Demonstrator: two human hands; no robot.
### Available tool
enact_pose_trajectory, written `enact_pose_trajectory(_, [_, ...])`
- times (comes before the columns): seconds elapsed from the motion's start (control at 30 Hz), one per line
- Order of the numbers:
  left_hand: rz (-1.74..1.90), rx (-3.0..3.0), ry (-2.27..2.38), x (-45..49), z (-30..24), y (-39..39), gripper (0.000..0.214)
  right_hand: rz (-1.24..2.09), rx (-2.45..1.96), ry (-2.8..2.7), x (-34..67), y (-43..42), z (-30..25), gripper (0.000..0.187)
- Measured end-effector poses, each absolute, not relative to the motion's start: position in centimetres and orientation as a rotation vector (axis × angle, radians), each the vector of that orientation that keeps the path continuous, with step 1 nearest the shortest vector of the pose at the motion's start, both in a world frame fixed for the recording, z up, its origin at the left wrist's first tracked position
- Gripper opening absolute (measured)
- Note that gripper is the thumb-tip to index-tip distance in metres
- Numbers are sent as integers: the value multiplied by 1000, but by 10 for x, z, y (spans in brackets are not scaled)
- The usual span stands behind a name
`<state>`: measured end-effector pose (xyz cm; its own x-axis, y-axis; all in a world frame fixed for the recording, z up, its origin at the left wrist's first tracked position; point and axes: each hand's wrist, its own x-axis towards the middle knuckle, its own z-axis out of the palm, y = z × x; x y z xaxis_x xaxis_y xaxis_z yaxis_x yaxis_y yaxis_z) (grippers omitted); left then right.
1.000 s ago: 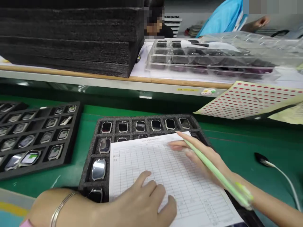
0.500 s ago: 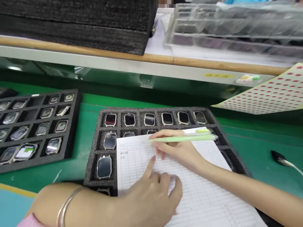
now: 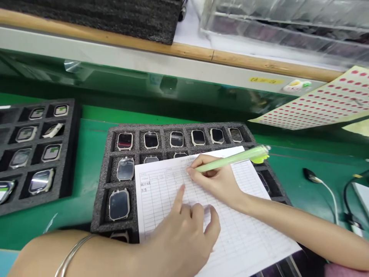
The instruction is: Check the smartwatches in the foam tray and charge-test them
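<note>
A printed form with ruled rows and a little handwriting at its upper left lies over a foam tray of smartwatches. My right hand is closed around a light green pen, its writing end down at the upper part of the sheet. Bright yellow-green tabs show by the pen's back end. My left hand rests on the sheet, holding nothing, index finger stretched toward the table's rows and the other fingers loosely bent. In the tray, a watch sits left of the paper; the sheet covers other slots.
A second foam tray of watches stands at the left. A charging cable lies at the right on the green bench. Behind are a wood-edged shelf, clear plastic trays and a hanging sheet of red dots.
The view has shifted, so trays and shelf sit further left and higher. The pen is now tilted more steeply in my right hand; my left hand stays on the sheet.
</note>
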<state>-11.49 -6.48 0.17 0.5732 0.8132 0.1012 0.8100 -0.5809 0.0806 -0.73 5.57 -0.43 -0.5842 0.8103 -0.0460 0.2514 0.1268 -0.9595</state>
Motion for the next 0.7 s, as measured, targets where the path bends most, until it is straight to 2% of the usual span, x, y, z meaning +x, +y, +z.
enact_pose_trajectory(0.53, [221, 2805, 1458, -112, -1, -65, 46, 1510, -973, -1971, -10, 56, -3, 13])
enact_pose_trajectory(0.7, [213, 2802, 1434, -113, -1, -65, 53, 1518, -974, -1902, -8, 55, -4, 14])
